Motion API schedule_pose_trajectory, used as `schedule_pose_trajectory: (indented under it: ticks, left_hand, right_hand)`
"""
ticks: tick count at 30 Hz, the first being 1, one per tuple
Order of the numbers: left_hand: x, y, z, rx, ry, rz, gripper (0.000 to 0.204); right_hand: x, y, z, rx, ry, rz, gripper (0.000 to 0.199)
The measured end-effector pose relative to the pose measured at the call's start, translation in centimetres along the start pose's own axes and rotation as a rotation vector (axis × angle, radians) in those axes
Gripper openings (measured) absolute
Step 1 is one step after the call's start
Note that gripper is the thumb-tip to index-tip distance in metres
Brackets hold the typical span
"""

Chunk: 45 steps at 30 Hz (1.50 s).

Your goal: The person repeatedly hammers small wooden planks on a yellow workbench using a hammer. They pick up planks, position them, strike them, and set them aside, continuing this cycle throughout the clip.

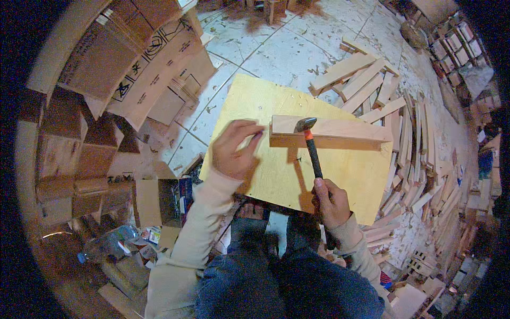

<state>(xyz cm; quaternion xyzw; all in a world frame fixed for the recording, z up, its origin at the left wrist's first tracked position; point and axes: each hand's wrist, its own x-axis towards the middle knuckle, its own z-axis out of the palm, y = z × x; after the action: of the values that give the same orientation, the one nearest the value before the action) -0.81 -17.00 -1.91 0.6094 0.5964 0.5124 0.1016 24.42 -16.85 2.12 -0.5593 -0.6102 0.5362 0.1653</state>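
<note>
My right hand [331, 203] grips a hammer [313, 151] by its dark handle, which has an orange band below the metal head. The hammer head is over a pale wooden piece [345, 129], long and narrow, lying across a yellow board [249, 101]. Just beyond the left end of that piece, my left hand [236, 150] has its thumb and forefinger pinched together. Whatever is between these fingertips is too small to make out. A small dark mark or nail [299, 159] shows on the board below the wooden piece.
Many wooden strips [366, 85] lie heaped right of the board, on the tiled floor [287, 48]. Large cardboard boxes [122, 74] stand at the left. Nearer me are an open small box [159, 202] and a clear plastic bottle [109, 242].
</note>
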Motion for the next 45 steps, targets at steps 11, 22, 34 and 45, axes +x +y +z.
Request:
schedule_pose_trajectory:
  ticks: [11,22,34,45]
  left_hand:
    - [0.9,-1.5,6.0,-0.225,-0.048,-0.174,0.022]
    - [1.5,-3.0,3.8,-0.057,-0.229,0.06,0.051]
    - [0.3,-2.7,6.2,-0.254,-0.373,0.03,0.048]
    - [0.3,-1.5,6.0,-0.238,-0.321,-0.053,0.05]
  right_hand:
    - [-2.5,-3.3,-1.5,0.187,0.079,-0.375,0.056]
    - [-0.8,0.5,-1.0,-0.076,0.071,0.092,0.04]
    - [-4.3,-1.7,-3.2,-0.069,0.124,-0.11,0.031]
    - [-3.8,0.0,-4.0,-0.087,0.079,-0.06,0.034]
